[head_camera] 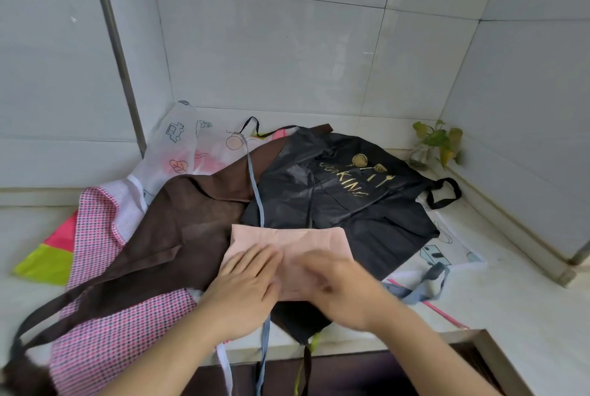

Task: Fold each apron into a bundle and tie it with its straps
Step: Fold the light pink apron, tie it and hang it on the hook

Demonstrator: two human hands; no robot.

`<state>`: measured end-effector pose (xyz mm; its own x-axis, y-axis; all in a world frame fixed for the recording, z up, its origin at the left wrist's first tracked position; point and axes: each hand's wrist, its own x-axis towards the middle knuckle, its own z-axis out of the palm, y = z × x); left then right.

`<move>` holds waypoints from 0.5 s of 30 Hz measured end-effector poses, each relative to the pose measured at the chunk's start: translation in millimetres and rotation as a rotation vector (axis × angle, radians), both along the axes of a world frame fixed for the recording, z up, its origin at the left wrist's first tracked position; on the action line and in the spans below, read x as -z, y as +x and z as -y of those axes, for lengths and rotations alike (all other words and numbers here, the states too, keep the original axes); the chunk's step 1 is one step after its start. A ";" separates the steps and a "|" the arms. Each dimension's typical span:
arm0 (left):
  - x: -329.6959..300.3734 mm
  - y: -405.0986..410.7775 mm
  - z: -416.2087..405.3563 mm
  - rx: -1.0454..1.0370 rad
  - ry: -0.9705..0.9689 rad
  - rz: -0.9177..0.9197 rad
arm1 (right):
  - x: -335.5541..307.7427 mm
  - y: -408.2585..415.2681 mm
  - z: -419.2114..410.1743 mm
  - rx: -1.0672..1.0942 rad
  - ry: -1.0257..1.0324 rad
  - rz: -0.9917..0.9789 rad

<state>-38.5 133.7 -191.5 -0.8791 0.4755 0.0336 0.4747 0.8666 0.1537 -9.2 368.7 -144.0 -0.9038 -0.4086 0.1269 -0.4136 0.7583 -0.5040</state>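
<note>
A peach apron (297,240) lies folded into a small rectangle on top of the apron pile, near the counter's front. My left hand (245,287) lies flat on its left part with fingers straight. Across its right part rests my right hand (338,284), blurred, fingers pointing left. The peach apron's blue-grey strap (255,188) runs from under the fold up over the pile, and another length hangs off the front edge. Beneath are a brown apron (178,229), a black apron (344,191) with gold "COOKING" print, a pink checked apron (95,229) and a white printed apron (188,146).
The pile lies on a pale counter (526,316) in a tiled corner. A small leafy plant (437,143) stands at the back right. A metal post (115,47) rises at the left. Straps dangle over the front edge above a dark opening (383,373).
</note>
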 end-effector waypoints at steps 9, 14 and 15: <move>-20.0 -0.4 11.6 -0.046 0.436 0.213 | 21.6 4.7 3.2 -0.069 0.317 -0.295; -27.1 5.6 23.8 -0.078 0.513 0.291 | 12.7 5.6 -1.6 -0.088 0.345 -0.288; -28.9 7.4 24.5 -0.067 0.490 0.295 | 12.8 5.5 -1.0 -0.092 0.358 -0.294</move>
<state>-31.1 109.2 -162.6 -0.9122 0.4095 -0.0152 0.2975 0.6872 0.6627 -3.8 369.7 -156.7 -0.8084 -0.5503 0.2087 -0.5734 0.8164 -0.0686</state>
